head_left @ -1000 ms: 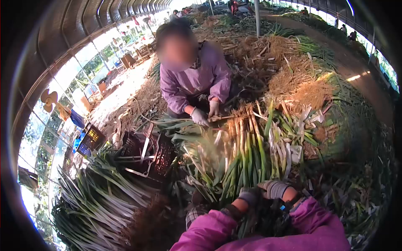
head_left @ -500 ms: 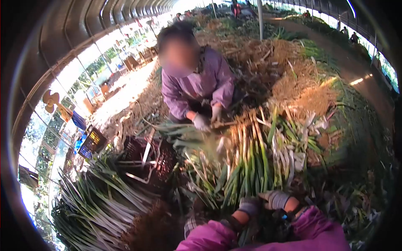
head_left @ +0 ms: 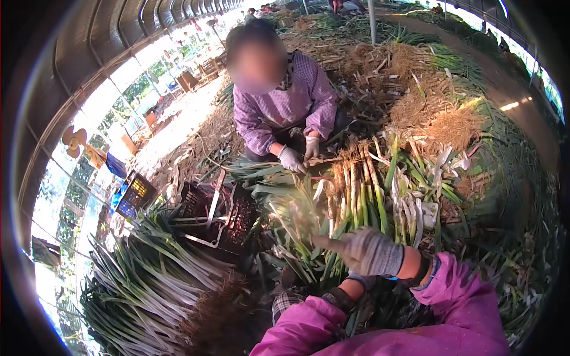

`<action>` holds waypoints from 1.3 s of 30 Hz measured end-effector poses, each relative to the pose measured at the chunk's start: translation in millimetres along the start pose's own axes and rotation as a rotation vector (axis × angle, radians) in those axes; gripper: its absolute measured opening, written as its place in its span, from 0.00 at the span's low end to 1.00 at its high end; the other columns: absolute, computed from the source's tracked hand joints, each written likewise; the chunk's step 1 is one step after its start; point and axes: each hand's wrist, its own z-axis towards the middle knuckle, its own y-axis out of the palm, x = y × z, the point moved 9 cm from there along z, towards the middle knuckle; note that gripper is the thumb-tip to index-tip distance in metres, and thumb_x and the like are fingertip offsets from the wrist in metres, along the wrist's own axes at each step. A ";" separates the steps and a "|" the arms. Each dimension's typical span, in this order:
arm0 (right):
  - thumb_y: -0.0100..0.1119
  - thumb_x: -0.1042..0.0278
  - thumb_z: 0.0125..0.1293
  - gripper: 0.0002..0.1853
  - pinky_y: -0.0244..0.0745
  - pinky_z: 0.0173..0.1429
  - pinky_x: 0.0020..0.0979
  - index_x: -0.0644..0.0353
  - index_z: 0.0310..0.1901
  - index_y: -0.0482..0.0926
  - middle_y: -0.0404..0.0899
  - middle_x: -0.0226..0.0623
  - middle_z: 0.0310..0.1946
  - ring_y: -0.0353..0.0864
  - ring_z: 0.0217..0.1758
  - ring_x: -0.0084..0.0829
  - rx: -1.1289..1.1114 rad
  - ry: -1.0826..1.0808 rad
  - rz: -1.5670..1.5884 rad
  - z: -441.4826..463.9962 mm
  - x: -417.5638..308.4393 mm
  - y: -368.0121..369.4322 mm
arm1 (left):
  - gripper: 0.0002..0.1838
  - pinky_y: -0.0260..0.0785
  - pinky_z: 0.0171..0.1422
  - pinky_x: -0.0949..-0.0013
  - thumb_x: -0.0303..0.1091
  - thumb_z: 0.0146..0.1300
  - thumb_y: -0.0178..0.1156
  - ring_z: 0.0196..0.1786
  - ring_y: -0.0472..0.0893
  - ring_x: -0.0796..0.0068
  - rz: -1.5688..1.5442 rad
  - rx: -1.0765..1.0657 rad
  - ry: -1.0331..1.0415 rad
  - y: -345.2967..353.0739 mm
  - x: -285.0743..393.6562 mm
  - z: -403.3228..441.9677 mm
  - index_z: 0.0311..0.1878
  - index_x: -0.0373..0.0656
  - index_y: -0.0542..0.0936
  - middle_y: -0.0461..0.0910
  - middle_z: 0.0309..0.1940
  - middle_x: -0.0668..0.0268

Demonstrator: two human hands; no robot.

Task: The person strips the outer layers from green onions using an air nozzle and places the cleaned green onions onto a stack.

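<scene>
My right hand, in a grey knit glove with browned fingertips, is raised over the leaf ends of a row of green onions. A finger stretches left, blurred, and I see nothing held in that hand. Lower and partly behind it is my left hand, its fingers hidden among the leaves. The row's brown roots point away from me. Loose pale stalks and peeled leaves lie to the right. Across from me, a person in a checked purple top works with gloved hands at the roots of a long green onion.
A large stack of long green onions lies at left, roots toward the middle. Behind it stands a dark red plastic crate with a metal handle. A yellow-lit basket and a fan are farther left. Piled roots lie at right.
My right hand has risen and moved left from the leaf ends, crossing over my left hand, which stays low. The view has shifted slightly. The other person's hands remain near the same spot.
</scene>
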 end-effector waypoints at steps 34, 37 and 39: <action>0.53 0.52 0.55 0.26 0.71 0.53 0.43 0.54 0.55 0.73 0.77 0.44 0.48 0.76 0.51 0.44 -0.635 0.629 0.001 -145.8 115.8 150.4 | 0.21 0.72 0.46 0.55 0.50 0.52 0.57 0.46 0.80 0.58 0.088 -0.131 -0.135 -35.5 1.6 -29.1 0.45 0.47 0.78 0.81 0.41 0.56; 0.55 0.53 0.53 0.26 0.71 0.52 0.43 0.55 0.54 0.73 0.78 0.46 0.46 0.77 0.50 0.46 -0.601 0.604 0.056 -152.2 124.5 174.9 | 0.24 0.70 0.50 0.56 0.53 0.52 0.57 0.47 0.80 0.58 0.058 -0.173 -0.089 -15.8 -1.3 -19.6 0.46 0.46 0.78 0.80 0.43 0.56; 0.56 0.54 0.53 0.26 0.71 0.52 0.44 0.55 0.53 0.73 0.78 0.47 0.46 0.77 0.49 0.47 -0.604 0.601 0.094 -154.1 122.9 180.4 | 0.24 0.70 0.50 0.56 0.52 0.52 0.57 0.47 0.79 0.57 0.100 -0.179 -0.114 -22.6 2.5 -20.7 0.46 0.46 0.78 0.80 0.43 0.56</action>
